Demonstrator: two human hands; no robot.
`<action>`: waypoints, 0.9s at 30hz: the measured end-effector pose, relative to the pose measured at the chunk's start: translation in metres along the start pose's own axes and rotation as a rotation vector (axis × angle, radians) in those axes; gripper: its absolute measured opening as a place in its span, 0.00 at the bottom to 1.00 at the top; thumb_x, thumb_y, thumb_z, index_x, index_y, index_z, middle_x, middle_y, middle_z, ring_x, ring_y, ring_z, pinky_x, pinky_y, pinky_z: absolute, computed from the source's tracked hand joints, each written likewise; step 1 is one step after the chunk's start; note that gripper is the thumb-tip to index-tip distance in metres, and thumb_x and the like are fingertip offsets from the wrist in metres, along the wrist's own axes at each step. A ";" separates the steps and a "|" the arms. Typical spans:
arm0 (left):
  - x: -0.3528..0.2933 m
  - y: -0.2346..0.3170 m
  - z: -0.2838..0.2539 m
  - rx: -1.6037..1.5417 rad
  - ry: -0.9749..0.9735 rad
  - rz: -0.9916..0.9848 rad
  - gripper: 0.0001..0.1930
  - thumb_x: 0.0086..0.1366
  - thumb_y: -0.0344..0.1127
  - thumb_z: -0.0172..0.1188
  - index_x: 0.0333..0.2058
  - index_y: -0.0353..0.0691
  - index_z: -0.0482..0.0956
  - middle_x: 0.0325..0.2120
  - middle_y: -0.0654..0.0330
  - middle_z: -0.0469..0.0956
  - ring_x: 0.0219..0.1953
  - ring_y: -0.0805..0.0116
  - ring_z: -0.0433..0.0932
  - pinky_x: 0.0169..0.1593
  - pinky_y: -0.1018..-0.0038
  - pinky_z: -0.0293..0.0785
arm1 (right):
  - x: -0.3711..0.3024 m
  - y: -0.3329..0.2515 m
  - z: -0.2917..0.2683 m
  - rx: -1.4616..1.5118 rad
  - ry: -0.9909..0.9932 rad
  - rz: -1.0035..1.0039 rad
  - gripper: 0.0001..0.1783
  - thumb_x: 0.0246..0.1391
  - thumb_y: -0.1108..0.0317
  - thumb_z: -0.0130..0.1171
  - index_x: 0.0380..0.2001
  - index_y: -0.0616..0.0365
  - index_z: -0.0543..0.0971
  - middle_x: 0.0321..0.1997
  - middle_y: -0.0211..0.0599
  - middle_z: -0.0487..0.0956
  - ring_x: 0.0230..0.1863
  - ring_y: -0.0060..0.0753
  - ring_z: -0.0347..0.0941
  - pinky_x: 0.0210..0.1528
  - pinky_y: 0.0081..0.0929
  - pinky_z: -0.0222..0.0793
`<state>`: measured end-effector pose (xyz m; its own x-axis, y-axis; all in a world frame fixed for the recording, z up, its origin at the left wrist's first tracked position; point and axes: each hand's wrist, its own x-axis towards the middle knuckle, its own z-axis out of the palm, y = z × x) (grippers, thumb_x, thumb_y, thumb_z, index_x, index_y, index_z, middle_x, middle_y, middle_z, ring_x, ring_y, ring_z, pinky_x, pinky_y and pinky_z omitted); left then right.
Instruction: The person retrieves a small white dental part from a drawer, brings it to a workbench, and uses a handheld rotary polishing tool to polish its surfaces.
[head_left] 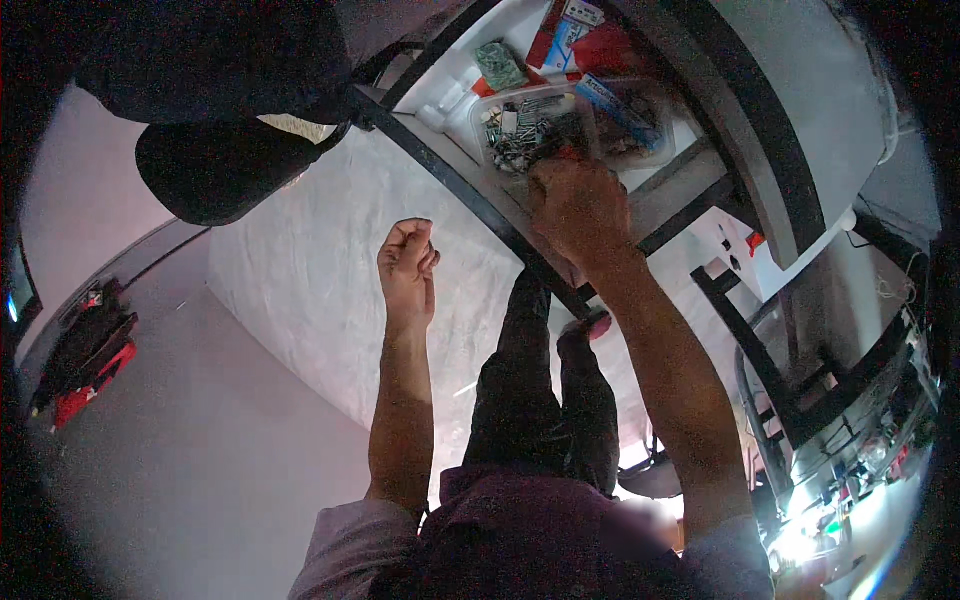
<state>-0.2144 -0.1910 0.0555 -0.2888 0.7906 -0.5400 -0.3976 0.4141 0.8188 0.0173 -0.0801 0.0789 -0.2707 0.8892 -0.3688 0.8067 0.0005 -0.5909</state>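
Over the near edge of a clear plastic box (488,165) is my right hand (580,205), its back toward me and its fingers curled in. Its fingertips are mostly hidden, so whatever they grip, if anything, does not show. Loose screws and small metal parts (515,140) fill the box, beside a second clear container (655,155) holding darker bits. Lower and to the left, my left hand (408,260) is raised in the air, away from the shelf. Its fingers are bent in a pinch, and I cannot make out anything between them.
The boxes stand on a shelf with a dark frame bar (450,165) along its near side. Behind them lie a green packet (498,65) and a blue-and-white package (572,40). A dark chair (225,165) is at upper left; red-and-black items (95,365) lie far left.
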 end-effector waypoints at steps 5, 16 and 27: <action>-0.001 0.007 0.002 0.174 0.008 0.096 0.05 0.68 0.33 0.63 0.37 0.39 0.79 0.20 0.74 0.66 0.22 0.83 0.60 0.29 0.80 0.59 | -0.002 0.016 0.005 0.066 0.138 -0.075 0.09 0.52 0.62 0.62 0.32 0.54 0.85 0.32 0.47 0.84 0.36 0.54 0.82 0.42 0.45 0.78; 0.056 0.113 0.109 1.264 -0.206 0.760 0.06 0.60 0.31 0.70 0.34 0.35 0.85 0.27 0.62 0.82 0.28 0.76 0.77 0.32 0.77 0.72 | -0.008 0.026 -0.011 0.033 0.196 -0.095 0.10 0.52 0.62 0.62 0.34 0.54 0.84 0.35 0.49 0.84 0.38 0.53 0.82 0.45 0.47 0.77; 0.107 0.094 0.169 1.795 -0.376 0.687 0.11 0.51 0.38 0.67 0.33 0.43 0.88 0.33 0.46 0.84 0.39 0.48 0.84 0.48 0.58 0.80 | -0.010 0.027 -0.003 0.114 0.198 -0.069 0.10 0.51 0.61 0.65 0.35 0.53 0.84 0.37 0.46 0.84 0.39 0.51 0.81 0.46 0.47 0.76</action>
<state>-0.1357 0.0089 0.1072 0.2827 0.9306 -0.2325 0.9522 -0.2429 0.1853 0.0431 -0.0879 0.0687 -0.2057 0.9613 -0.1834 0.7226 0.0228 -0.6908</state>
